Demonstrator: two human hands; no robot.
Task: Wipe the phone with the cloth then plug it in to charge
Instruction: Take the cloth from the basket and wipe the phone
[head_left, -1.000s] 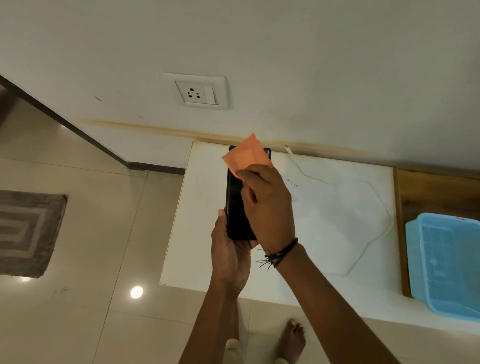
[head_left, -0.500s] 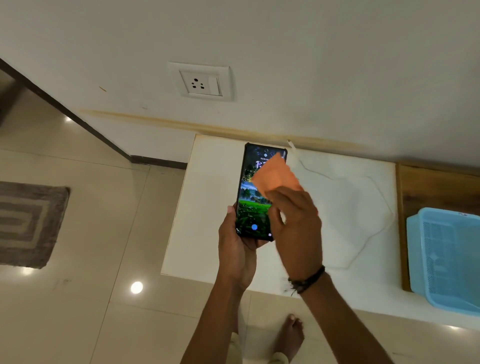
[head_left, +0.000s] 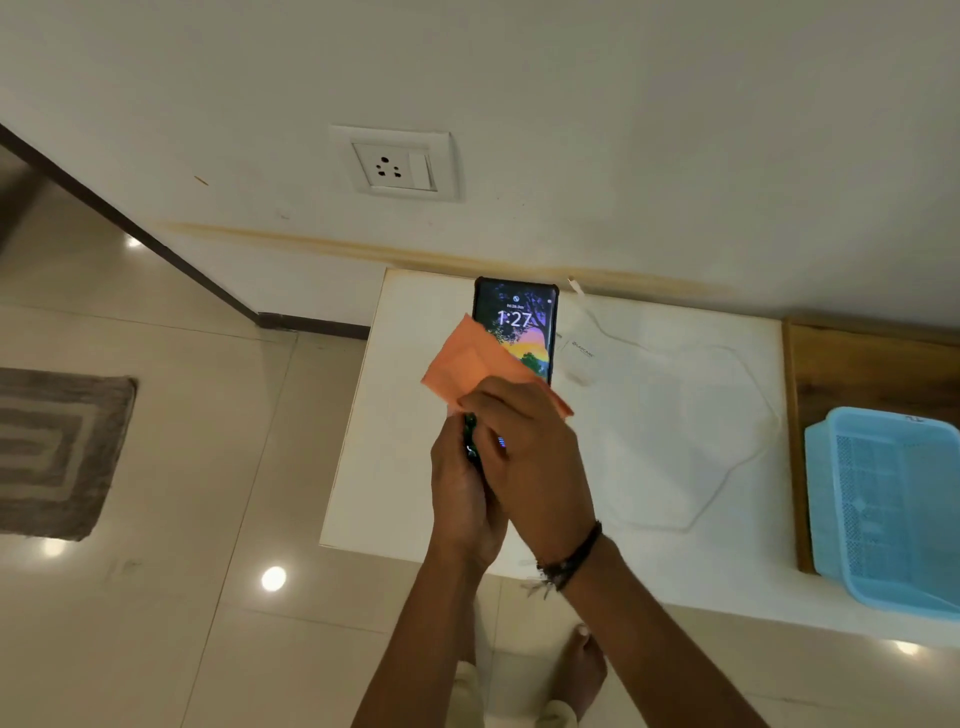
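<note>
Head view: phone (head_left: 515, 322) in left grip (head_left: 460, 488), cloth (head_left: 470, 366) pinched in right grip (head_left: 524, 447) on its screen.

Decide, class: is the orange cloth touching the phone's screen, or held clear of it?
Touching. The head view shows the right hand pressing the orange cloth flat onto the phone, covering its lower screen, no gap visible.

Blue basket (head_left: 883, 509) on wooden board (head_left: 872, 364) — grey mat (head_left: 57, 452) far left.

The left hand (head_left: 460, 488) is gripping from below, while the right hand (head_left: 530, 447) (wrist banded) is pinching closed above it, forearms converging.
</note>
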